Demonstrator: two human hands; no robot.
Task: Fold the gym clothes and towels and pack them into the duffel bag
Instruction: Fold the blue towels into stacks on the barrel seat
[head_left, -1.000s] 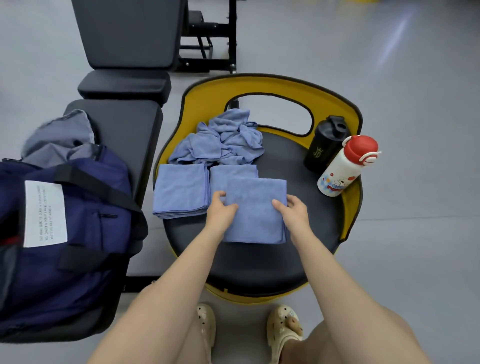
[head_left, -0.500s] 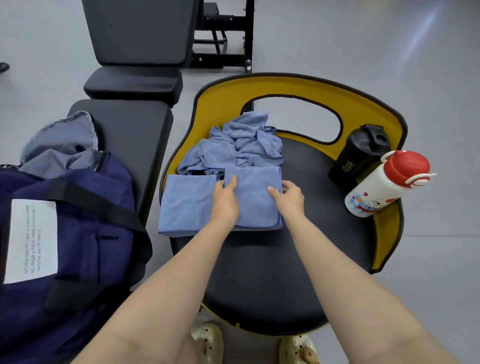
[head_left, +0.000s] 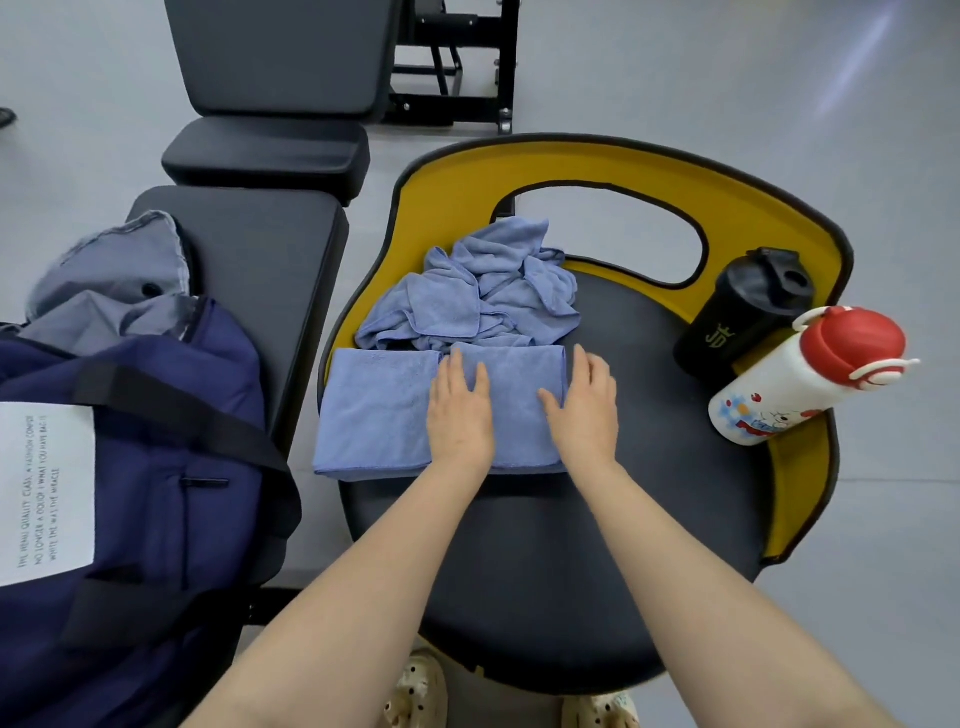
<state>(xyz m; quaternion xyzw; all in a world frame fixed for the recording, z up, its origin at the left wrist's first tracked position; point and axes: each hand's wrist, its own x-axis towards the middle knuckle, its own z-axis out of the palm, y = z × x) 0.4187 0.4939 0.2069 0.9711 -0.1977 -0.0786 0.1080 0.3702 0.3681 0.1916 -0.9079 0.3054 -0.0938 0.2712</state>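
Grey gym floor (head_left: 727, 78) all round, with black bench framework (head_left: 452, 57) at twelve o'clock.

At nine o'clock, slumped on a black padded weight bench (head_left: 249, 249): a navy blue fabric duffel bag (head_left: 156, 467), black strap across it, white printed label (head_left: 47, 493) on its side, mouth gaping toward eleven o'clock with grey lining or cloth (head_left: 104, 280) showing inside. Bench edge and a strip of floor between bag and towels.

At centre, a round black cushioned seat with a yellow rim (head_left: 519, 571). On its ten o'clock part, a folded square blue microfibre towel (head_left: 374, 410), lying flat. Touching its right edge, a second folded blue towel (head_left: 514, 395). Left hand (head_left: 460, 415) flat on that second towel near the seam between the two, fingers straight and together, gripping nothing. Right hand (head_left: 584, 405) flat on the same towel's right edge, fingers extended, thumb spread inward, likewise pressing rather than grasping. Just behind both, toward twelve o'clock, a crumpled heap of blue towels (head_left: 483, 291), unfolded, touching the folded pair's far edges.

At two o'clock on the yellow rim, a black plastic shaker bottle (head_left: 743, 317), tilted. Leaning against it, toward three o'clock, a white cartoon-printed water bottle with a red cap (head_left: 789, 384).

At six o'clock, cream perforated clogs (head_left: 415, 696) below the seat.
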